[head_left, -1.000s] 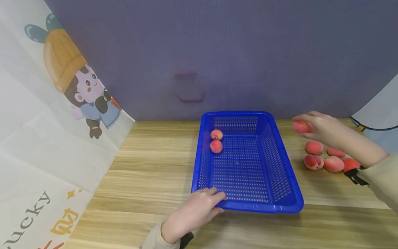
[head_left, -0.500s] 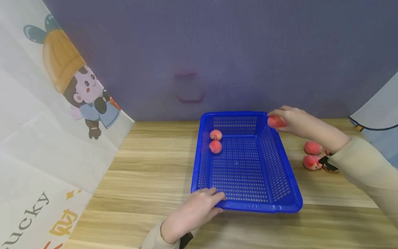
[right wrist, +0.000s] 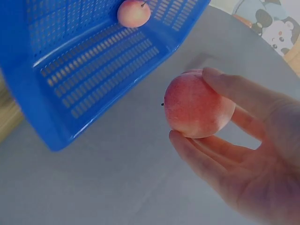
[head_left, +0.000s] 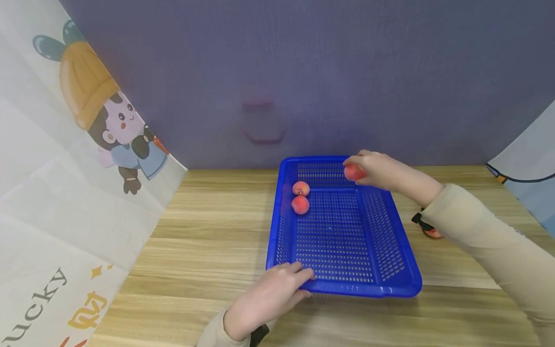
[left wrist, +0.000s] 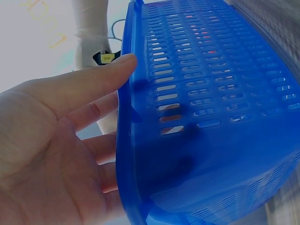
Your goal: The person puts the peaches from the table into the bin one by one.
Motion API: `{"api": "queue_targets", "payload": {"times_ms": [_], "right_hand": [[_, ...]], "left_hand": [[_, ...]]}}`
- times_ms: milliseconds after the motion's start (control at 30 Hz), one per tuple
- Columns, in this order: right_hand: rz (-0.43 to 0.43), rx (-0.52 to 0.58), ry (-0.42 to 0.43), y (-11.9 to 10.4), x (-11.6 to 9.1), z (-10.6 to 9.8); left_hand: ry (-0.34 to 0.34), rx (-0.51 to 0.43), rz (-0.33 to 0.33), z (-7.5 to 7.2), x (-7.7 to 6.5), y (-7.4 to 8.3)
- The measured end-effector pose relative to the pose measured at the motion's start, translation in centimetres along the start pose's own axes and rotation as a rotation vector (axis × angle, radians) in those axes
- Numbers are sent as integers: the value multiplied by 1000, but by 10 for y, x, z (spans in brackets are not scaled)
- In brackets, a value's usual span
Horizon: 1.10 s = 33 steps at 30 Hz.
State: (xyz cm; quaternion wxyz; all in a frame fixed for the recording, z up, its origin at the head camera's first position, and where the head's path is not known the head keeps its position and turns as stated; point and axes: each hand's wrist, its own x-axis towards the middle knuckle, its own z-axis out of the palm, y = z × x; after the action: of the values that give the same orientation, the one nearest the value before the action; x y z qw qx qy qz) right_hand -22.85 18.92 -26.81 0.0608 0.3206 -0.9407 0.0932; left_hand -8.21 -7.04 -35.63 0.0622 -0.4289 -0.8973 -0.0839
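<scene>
A blue plastic basket [head_left: 347, 289] with slotted walls stands on the wooden table. My left hand [head_left: 277, 294] grips its near rim close to the left corner; in the left wrist view the thumb [left wrist: 103, 77] lies on the outside and the fingers go over the rim. My right hand [head_left: 379, 171] holds a red peach [right wrist: 197, 105] between thumb and fingers, over the far right part of the basket. Two more peaches, one [head_left: 301, 188] behind the other [head_left: 300, 205], lie inside against the left wall.
Right of the basket, a peach [head_left: 432, 233] on the table [head_left: 208, 231] shows partly from under the right sleeve, which hides the spot around it. A grey-blue panel [head_left: 217, 86] rises behind the table, and a printed white sheet [head_left: 65, 207] borders the left.
The right hand has carried its peach leftward from beside the basket to above its far right part. Its forearm now covers most of the peaches on the table. The left hand stays put.
</scene>
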Motion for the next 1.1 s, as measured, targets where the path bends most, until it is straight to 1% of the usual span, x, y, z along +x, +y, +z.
{"api": "queue_targets", "payload": {"times_ms": [100,300,600,833,967,1100], "right_hand": [[7,8,-26,-6,6,5],[2,25,-49,-23,13,14],[9,58,-69,-44,18,25],[-21,65,-76,-42,28,32],[-55,76,-69,-41,33,36],[-65,74,-86,-41,37,39]], "left_hand": [[5,4,3,0,0,0],[14,8,20,-3,-5,2],[12,-2,40,-7,-13,6],[26,13,27,-6,-4,7],[28,15,17,-5,1,7],[25,9,5,-5,7,8]]}}
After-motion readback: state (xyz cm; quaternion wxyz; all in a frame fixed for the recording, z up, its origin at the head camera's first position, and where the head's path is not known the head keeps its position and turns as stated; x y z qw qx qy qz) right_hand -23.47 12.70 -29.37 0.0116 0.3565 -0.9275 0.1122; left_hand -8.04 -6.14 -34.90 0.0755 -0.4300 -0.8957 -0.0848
